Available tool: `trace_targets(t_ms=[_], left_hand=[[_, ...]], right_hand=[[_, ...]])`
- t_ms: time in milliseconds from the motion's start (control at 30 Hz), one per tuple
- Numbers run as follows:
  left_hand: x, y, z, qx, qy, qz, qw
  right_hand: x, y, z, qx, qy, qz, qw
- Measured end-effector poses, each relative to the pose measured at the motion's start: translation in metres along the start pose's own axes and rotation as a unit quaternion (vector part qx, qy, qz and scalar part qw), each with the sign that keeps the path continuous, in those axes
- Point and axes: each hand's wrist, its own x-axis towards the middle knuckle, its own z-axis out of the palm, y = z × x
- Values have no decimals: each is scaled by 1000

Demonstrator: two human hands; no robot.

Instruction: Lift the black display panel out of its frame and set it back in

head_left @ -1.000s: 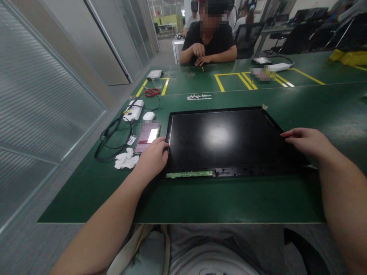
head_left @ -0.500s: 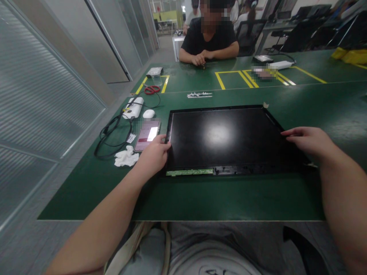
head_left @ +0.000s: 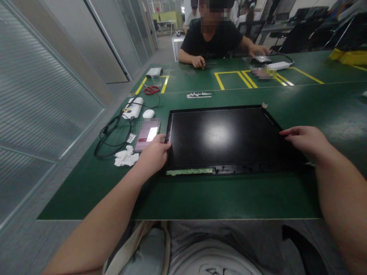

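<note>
A black display panel (head_left: pixel 241 141) lies face up on the green table, a bright reflection in its middle. Along its near edge runs a narrow green circuit board (head_left: pixel 189 172). My left hand (head_left: pixel 156 152) grips the panel's left edge, thumb on top and the other fingers partly hidden. At the right edge my right hand (head_left: pixel 306 139) is closed, fingers pressed together on the rim. Small pale tabs stick out at the panel's far right and near right corners.
Left of the panel are a phone (head_left: pixel 147 134), crumpled tissue (head_left: pixel 126 156), a white case (head_left: pixel 148 114), a white box (head_left: pixel 133 108) with black cable, and red scissors (head_left: pixel 151 90). White strips (head_left: pixel 198 95) lie beyond the panel. Across the table sits a person in black (head_left: pixel 212 42).
The person opposite has stretched one arm out towards the devices on the far right side of the table. My hands and the display panel have barely moved.
</note>
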Motion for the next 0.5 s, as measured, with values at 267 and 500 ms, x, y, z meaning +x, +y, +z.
trace_targets(t_ms=[267, 500], left_hand=[[-1, -2, -8, -65, 45, -24, 997], [-1, -3, -18, -159, 101, -43, 981]], right_hand=[[-9, -4, -5, 55, 4, 15, 998], [-10, -7, -8, 42, 10, 15, 999]])
